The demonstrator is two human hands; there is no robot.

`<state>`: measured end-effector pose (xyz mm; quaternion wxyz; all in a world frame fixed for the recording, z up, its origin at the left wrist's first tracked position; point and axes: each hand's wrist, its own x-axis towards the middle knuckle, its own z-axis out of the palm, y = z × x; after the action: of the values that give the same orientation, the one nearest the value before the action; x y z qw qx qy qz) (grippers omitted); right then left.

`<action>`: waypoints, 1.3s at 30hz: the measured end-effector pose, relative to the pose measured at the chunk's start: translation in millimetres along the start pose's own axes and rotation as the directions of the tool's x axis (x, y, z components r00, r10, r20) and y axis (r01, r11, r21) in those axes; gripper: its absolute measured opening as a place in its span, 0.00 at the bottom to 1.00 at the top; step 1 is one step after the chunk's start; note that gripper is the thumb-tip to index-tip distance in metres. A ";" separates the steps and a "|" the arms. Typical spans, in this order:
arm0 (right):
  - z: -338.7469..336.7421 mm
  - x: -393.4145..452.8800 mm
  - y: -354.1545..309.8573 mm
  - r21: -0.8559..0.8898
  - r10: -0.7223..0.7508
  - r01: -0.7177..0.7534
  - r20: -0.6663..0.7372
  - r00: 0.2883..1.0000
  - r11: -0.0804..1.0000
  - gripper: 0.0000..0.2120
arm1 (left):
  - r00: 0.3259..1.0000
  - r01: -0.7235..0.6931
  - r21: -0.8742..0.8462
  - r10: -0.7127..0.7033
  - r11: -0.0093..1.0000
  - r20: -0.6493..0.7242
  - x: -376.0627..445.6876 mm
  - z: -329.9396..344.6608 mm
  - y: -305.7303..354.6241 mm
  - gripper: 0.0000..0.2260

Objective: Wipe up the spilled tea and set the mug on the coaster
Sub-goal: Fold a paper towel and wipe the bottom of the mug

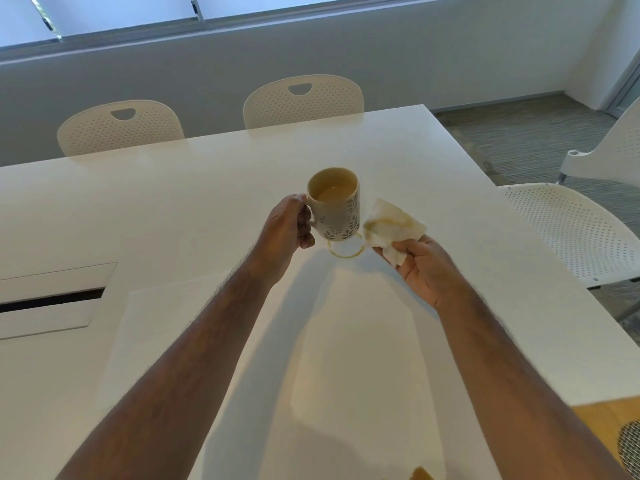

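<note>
A white mug (337, 209) with a leaf pattern, holding tea, hangs lifted just above the white table (173, 209). My left hand (287, 226) grips its handle. Under the mug a brown ring of tea (346, 252) marks the tabletop. To the right of the mug, my right hand (422, 265) pinches a crumpled white napkin (391, 228) stained with tea, held above the table beside the ring. No coaster is plainly in view; a small brown shape (420, 474) shows at the bottom edge, and I cannot tell what it is.
Two white perforated chairs (301, 98) stand at the far side and another chair (568, 230) at the right edge. A cable hatch (52, 299) is set in the table at left. A white paper sheet (166, 323) lies under my left forearm.
</note>
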<state>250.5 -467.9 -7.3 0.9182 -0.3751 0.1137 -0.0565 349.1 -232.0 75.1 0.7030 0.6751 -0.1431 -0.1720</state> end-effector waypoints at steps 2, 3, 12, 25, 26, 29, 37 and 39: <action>4.6 7.9 -3.5 -0.364 -0.151 0.132 -0.024 0.988 0.922 0.21 | 1.000 -0.002 0.005 0.002 1.000 -0.001 -0.3 -3.1 -1.4 0.13; 8.1 12.8 -2.6 -0.596 -0.253 0.194 -0.016 0.967 0.779 0.23 | 1.000 -0.005 0.012 0.005 1.000 0.000 -0.2 -4.0 -2.1 0.13; 38.9 48.0 31.2 -0.992 -0.111 0.112 0.105 0.988 0.052 0.20 | 0.999 0.008 0.023 -0.007 1.000 -0.044 4.9 -9.2 -11.2 0.13; 27.6 35.3 33.5 -0.918 0.178 0.327 0.292 0.940 -0.224 0.19 | 0.998 0.014 0.016 -0.013 1.000 -0.053 18.4 -3.9 -11.9 0.10; 23.1 32.0 29.2 -0.932 0.207 0.303 0.262 0.942 -0.198 0.19 | 0.999 0.015 0.025 -0.014 1.000 -0.050 19.1 -4.0 -12.2 0.10; 10.7 27.5 10.0 -0.962 0.213 0.260 0.238 0.948 -0.083 0.18 | 0.999 0.014 0.023 -0.013 1.000 -0.047 20.3 -4.5 -14.4 0.10; 0.0 34.1 -23.7 -0.972 -0.258 0.193 0.153 0.954 0.135 0.22 | 0.998 0.022 0.025 -0.021 0.999 -0.055 20.9 -4.9 -27.5 0.08; 7.9 34.6 -17.2 -0.978 -0.262 0.164 0.126 0.957 0.129 0.20 | 0.998 0.025 0.020 -0.024 0.999 -0.061 22.3 -4.6 -30.3 0.08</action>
<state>285.7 -481.3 4.5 0.4349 -0.8873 0.1035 -0.1135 369.7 -238.4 43.9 0.6980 0.6888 -0.1151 -0.1585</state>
